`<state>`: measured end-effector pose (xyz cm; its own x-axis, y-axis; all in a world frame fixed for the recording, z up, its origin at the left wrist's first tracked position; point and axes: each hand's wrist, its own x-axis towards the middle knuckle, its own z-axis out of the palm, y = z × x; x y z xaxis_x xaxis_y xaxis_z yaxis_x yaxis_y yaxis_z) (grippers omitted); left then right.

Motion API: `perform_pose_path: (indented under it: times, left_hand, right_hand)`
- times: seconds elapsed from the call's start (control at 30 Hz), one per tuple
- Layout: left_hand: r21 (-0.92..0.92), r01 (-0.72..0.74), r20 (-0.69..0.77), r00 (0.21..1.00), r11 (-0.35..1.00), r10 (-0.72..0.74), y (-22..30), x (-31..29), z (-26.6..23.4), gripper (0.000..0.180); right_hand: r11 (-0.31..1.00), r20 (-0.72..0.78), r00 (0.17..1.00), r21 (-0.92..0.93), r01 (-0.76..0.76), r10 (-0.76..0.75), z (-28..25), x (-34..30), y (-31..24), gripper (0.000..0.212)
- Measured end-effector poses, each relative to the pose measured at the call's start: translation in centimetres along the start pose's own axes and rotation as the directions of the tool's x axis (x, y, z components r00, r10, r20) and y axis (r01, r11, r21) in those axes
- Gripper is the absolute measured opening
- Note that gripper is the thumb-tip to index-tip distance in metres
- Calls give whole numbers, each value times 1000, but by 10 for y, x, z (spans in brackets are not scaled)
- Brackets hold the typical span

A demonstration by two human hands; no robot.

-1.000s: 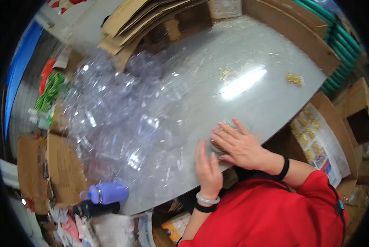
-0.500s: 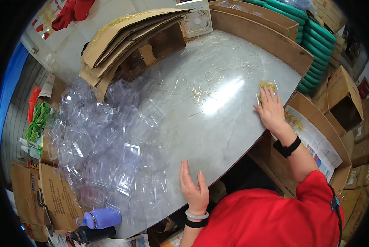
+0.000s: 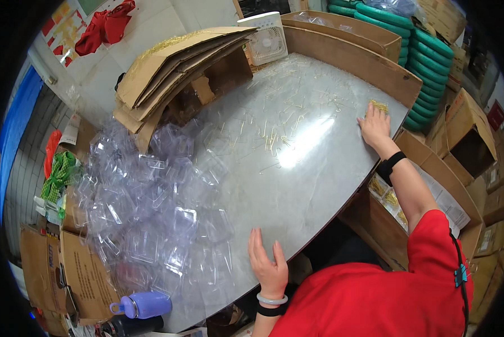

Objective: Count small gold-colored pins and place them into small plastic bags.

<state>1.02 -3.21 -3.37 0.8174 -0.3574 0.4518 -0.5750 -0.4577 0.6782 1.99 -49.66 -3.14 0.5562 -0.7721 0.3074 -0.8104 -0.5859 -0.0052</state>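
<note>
My right hand [image 3: 375, 127] lies at the table's right side with its fingers stretched forward. Its fingertips touch or partly cover a small clear box of gold wire hooks [image 3: 379, 105]; the box's near part is hidden under them. Near the front edge, my left hand [image 3: 268, 265] is held palm inward, fingers extended and thumb apart, with nothing in it. Loose gold wire hooks [image 3: 271, 139] are scattered over the grey tabletop [image 3: 314, 202]. To the left lies a large heap of clear plastic boxes [image 3: 151, 219].
Bent cardboard sheets [image 3: 179, 56] and a white fan [image 3: 266, 39] stand at the back. Cardboard edging [image 3: 353, 48] borders the far right. Below the right edge, an open carton [image 3: 446, 180] holds filled boxes [image 3: 388, 196]. A purple bottle [image 3: 145, 305] lies front left.
My right hand has moved forward and slightly right, and the box of hooks has shifted the same way toward the table's far right. My left hand has hardly moved.
</note>
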Motion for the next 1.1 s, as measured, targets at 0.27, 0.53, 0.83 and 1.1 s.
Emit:
perform_pose_path:
  times: [0.27, 0.53, 0.83, 1.1]
  left_hand:
    - [-15, 25, 53, 998, 1000, -24, 3, 0, 0, 51]
    - [23, 5, 69, 998, 1000, -7, 2, 0, 0, 52]
    - [214, -4, 95, 995, 977, -17, -17, -15, 2, 54]
    - [270, -47, 186, 983, 962, -4, -5, -4, 6, 58]
  right_hand:
    - [957, 49, 971, 186, 223, -236, -28, -29, -54, 85]
    - [971, 444, 888, 239, 9, -117, 3, 14, -66, 100]
    - [892, 465, 837, 186, -411, 288, 4, 106, -84, 81]
    - [928, 565, 736, 237, 288, -373, -2, 46, -146, 83]
